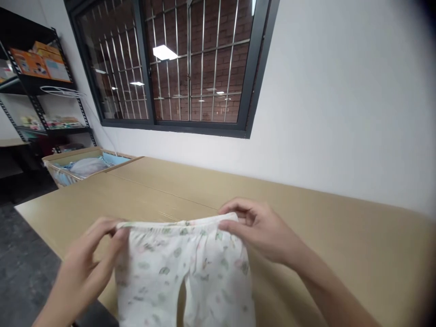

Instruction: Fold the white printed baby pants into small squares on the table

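Note:
A pair of small white pants [163, 268] with a green and pink leaf print hangs between my hands, with its gathered elastic waistband at the top. My left hand [91, 259] pinches the left end of the waistband between thumb and fingers. At the right end of the band, my right hand [254, 227] grips the cloth, its thumb in front and its fingers behind. A gap shows between the two legs, and the lower ends of the legs run out of view at the bottom.
Under the pants spreads a tan tabletop [143, 190] along a white wall. At its far left stands an open cardboard box [63, 175] with bagged items inside. Black metal shelves [44, 86] hold boxes behind it. A barred window [190, 68] is above the table.

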Available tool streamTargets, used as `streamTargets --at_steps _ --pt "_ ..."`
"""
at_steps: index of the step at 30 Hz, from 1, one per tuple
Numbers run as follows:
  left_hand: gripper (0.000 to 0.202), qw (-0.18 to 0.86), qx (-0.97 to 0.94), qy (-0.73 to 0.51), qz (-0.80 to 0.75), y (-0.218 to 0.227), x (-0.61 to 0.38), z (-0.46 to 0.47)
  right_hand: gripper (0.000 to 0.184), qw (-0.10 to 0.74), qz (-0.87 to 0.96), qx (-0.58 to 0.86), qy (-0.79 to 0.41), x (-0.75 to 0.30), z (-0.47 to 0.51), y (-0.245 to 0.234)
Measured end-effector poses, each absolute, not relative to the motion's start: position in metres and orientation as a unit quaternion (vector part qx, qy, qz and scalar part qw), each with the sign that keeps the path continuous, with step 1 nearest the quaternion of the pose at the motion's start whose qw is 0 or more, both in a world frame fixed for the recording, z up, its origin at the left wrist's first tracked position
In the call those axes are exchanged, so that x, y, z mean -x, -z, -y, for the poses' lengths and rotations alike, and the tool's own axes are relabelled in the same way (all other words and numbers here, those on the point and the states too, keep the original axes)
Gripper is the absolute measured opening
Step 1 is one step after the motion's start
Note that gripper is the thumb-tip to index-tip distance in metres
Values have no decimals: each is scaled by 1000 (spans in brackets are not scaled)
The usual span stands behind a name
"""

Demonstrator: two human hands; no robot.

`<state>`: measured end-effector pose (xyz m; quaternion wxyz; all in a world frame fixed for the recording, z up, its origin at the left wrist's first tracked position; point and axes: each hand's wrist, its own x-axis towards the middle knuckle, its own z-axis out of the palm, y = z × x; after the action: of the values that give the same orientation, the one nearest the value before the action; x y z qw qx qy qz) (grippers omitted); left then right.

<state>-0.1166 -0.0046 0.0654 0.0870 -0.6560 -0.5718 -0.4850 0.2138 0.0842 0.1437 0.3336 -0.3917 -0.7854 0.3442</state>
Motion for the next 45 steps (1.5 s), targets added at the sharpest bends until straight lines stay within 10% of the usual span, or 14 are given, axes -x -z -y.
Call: streamTargets --at_steps 8,28,45 --pt "35 -88 720 398 562 -29 68 -132 30 280 795 475 -256 -270 -168 -89" --pt "30 -58 714 292 634 70 16 -299 25 271 798 537 -46 -278 -291 61" --pt "25 -147 856 139 475 22 -111 -133 22 200 772 603 -22 -279 -298 67"
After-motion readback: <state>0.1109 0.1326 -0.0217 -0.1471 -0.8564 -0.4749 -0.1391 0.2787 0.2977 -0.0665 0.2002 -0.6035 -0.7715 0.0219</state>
